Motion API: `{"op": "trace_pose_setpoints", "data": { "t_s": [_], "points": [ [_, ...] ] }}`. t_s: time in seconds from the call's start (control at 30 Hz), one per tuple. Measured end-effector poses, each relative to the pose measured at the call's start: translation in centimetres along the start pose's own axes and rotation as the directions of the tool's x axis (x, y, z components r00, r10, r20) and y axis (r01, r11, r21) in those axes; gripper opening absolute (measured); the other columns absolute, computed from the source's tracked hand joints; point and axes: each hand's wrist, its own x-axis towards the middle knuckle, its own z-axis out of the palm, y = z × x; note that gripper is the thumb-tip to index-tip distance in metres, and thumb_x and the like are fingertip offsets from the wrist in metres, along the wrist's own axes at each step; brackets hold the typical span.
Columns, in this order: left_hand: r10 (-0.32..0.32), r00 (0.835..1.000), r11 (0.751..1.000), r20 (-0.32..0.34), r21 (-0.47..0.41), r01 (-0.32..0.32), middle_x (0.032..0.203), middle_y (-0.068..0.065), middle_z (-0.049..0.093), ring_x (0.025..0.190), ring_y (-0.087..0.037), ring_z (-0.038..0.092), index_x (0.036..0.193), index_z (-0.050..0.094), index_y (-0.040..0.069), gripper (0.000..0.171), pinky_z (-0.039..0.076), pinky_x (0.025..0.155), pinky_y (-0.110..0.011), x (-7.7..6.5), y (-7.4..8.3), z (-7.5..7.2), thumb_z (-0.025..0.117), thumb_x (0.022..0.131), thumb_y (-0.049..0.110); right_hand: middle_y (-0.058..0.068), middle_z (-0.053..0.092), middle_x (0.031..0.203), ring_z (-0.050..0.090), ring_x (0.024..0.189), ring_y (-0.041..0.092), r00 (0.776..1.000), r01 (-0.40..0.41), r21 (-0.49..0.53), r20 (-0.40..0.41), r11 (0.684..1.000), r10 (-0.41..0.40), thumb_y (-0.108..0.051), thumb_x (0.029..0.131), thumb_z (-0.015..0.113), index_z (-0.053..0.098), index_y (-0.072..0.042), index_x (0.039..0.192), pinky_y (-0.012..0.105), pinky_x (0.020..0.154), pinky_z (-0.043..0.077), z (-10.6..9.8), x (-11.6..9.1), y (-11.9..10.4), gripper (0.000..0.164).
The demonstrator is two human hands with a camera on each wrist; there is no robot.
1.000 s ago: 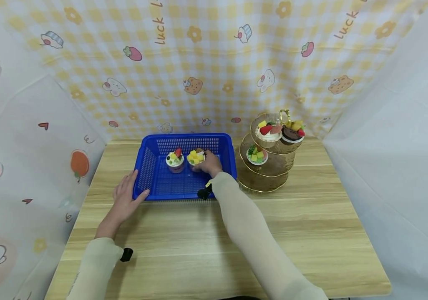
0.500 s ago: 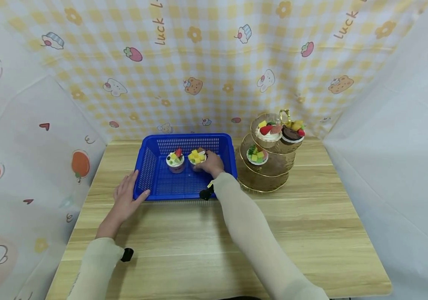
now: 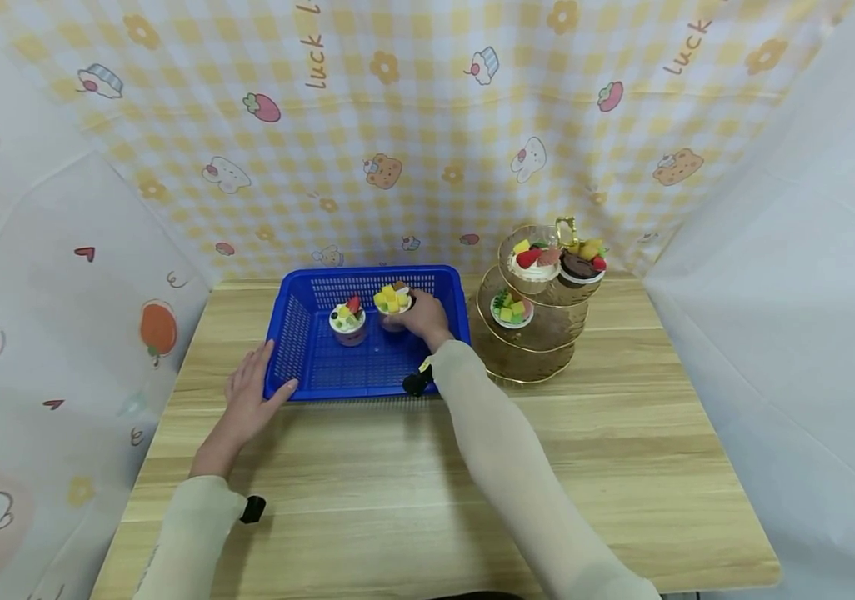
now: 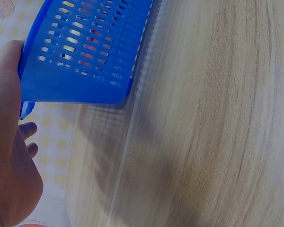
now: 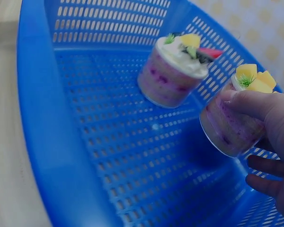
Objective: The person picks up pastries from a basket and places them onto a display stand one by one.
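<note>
The word "luck" can be read twice on the yellow-and-white checked cloth backdrop behind my pale wood-grain table. Beside a three-tiered, gold-rimmed transparent stand sits a blue perforated plastic basket. Within it, my right hand grips a clear, purple-layered dessert cup topped with yellow cubes, thumb and fingers round its side. A strawberry-topped clear cup stands just left. My left hand, fingers extended, rests on the basket's near-left corner.
</note>
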Motion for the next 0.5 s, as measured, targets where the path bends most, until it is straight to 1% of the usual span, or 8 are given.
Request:
{"op": "trace_pose_setpoints", "data": {
  "t_s": [0.1,0.2,0.3,0.4,0.5],
  "points": [
    [-0.001,1.0,1.0,0.002,-0.005,0.001,0.165,-0.024,0.009,0.15,-0.051,0.003,0.161,-0.001,0.019,0.088,0.0,0.112,-0.074,0.0,0.2,-0.1,0.051,0.098,0.051,0.007,0.061,0.14,0.059,0.126,0.025,0.999,0.046,0.004,-0.017,0.999,-0.046,-0.045,0.075,0.084,0.049,-0.016,0.145,0.041,0.106,0.048,-0.6,-0.1,-0.5,0.084],
    [0.0,1.0,1.0,0.009,-0.005,0.0,0.165,-0.024,0.008,0.15,-0.051,0.003,0.161,-0.001,0.019,0.088,0.0,0.112,-0.074,0.0,0.3,-0.2,0.051,0.098,0.052,0.007,0.063,0.136,0.061,0.123,0.025,0.994,0.103,-0.022,-0.043,0.994,-0.104,-0.047,0.075,0.083,0.052,-0.016,0.142,0.042,0.103,0.05,-1.3,-0.3,-0.9,0.08],
    [-0.001,1.0,1.0,0.014,-0.012,0.001,0.166,-0.024,0.008,0.15,-0.051,0.002,0.161,-0.002,0.019,0.088,-0.001,0.112,-0.074,-0.1,0.3,-0.2,0.051,0.098,0.051,0.006,0.065,0.133,0.063,0.119,0.025,0.984,0.162,-0.062,-0.063,0.985,-0.166,-0.05,0.077,0.081,0.054,-0.015,0.14,0.041,0.1,0.051,-2.0,-0.4,-1.3,0.077],
    [0.005,1.0,1.0,0.015,-0.026,-0.005,0.165,-0.025,0.008,0.15,-0.051,0.002,0.161,-0.001,0.019,0.088,-0.001,0.112,-0.074,-0.1,0.3,-0.3,0.051,0.098,0.05,0.006,0.066,0.131,0.065,0.116,0.023,0.974,0.205,-0.068,-0.083,0.976,-0.21,-0.052,0.078,0.079,0.054,-0.015,0.14,0.041,0.097,0.053,-2.6,-0.7,-1.6,0.077],
    [0.012,1.0,0.999,0.013,-0.039,-0.012,0.165,-0.025,0.008,0.15,-0.051,0.002,0.161,-0.001,0.02,0.087,-0.001,0.112,-0.074,0.0,0.2,-0.3,0.052,0.098,0.049,0.006,0.067,0.13,0.066,0.112,0.022,0.965,0.238,-0.052,-0.102,0.97,-0.243,-0.053,0.078,0.079,0.053,-0.016,0.141,0.04,0.093,0.054,-3.1,-1.1,-1.9,0.077]
  ]
}}
